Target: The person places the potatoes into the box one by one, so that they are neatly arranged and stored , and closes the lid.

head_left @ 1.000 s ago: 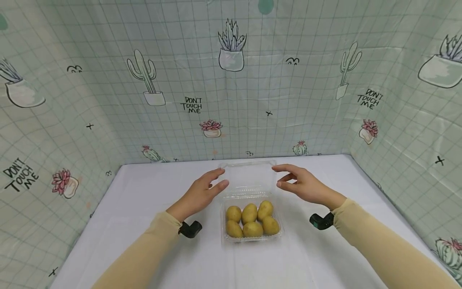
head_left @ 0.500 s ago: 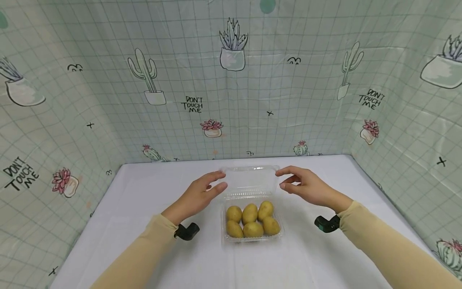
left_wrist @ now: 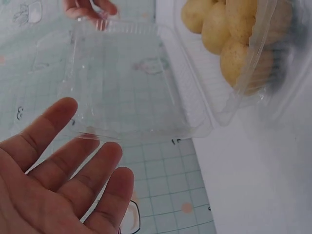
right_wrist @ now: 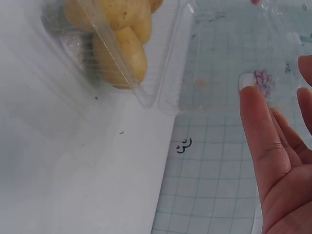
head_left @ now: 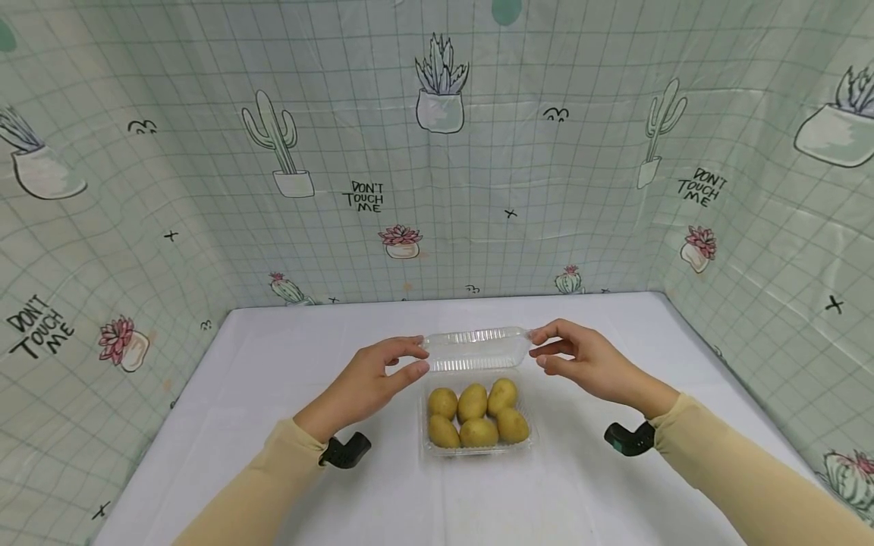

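Observation:
A clear plastic clamshell box (head_left: 447, 453) with several yellow potatoes (head_left: 478, 433) in its base sits mid-table. Its hinged lid (head_left: 478, 351) is raised at the back and leans forward over the base. My left hand (head_left: 372, 375) is at the lid's left edge; in the left wrist view its fingers (left_wrist: 105, 168) are extended, with fingertips right at the lid's rim. On the opposite side, my right hand (head_left: 590, 362) has its fingertips at the right edge, thumb apart from the index finger. The right wrist view shows its thumb (right_wrist: 261, 131) straight, overlapping the lid.
A white cloth covers the table (head_left: 287, 364). Grid-patterned curtains (head_left: 328, 136) with printed cacti enclose the back and both sides. Black devices (head_left: 346, 450) are strapped at both wrists, below the sleeves.
The lid has tipped forward and down from nearly upright toward the potatoes. Both hands have moved slightly down and nearer along with it, at its sides. The base has stayed put.

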### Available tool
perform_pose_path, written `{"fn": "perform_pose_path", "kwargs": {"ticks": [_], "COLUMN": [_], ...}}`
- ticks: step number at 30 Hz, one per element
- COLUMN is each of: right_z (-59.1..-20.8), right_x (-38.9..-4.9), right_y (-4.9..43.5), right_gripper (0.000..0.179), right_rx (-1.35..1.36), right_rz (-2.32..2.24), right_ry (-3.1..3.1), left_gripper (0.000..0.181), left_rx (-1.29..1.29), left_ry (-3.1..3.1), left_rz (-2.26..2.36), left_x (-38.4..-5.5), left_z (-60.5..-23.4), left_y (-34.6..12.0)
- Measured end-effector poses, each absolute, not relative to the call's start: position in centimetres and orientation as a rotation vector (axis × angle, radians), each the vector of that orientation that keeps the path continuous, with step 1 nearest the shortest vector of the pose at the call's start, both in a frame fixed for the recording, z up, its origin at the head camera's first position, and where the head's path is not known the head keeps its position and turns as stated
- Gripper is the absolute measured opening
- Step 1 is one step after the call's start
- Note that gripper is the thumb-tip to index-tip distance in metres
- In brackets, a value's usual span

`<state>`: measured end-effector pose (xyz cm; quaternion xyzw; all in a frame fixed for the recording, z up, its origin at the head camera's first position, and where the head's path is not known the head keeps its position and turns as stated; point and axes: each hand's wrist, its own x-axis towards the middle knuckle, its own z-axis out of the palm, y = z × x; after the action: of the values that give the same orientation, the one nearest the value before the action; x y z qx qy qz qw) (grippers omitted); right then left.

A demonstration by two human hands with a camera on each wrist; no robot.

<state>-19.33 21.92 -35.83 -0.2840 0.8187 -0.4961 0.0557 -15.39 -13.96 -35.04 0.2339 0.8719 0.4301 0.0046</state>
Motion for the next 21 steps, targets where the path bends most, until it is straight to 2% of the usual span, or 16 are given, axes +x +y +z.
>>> {"fn": "perform_pose_path", "kwargs": {"ticks": [5, 12, 17, 21], "right_z": [-35.7, -35.9, -36.3, -36.5], "right_x": [-18.8, -18.1, -17.7, -17.4], "right_y": [22.0, 21.9, 22.0, 22.1], "right_gripper": [0.033, 0.042, 0.037, 0.032], "right_rx": [-0.885, -0.906, -0.936, -0.937], "right_rz": [-1.541, -1.573, -1.508, -1.447], "right_ry": [2.450, 2.439, 2.472, 2.481], "left_gripper": [0.035, 0.047, 0.056, 0.054], "left_rx": [0.710, 0.749, 0.722, 0.685], "left_ry": [2.728, 2.732, 2.771, 2.796], "left_rz": [1.357, 1.385, 1.309, 1.267], "left_x": [-14.7, -14.3, -13.9, -13.7], "left_z": [-34.9, -34.9, -35.1, -35.4], "left_y": [-14.0, -14.2, -14.4, -14.4]}}
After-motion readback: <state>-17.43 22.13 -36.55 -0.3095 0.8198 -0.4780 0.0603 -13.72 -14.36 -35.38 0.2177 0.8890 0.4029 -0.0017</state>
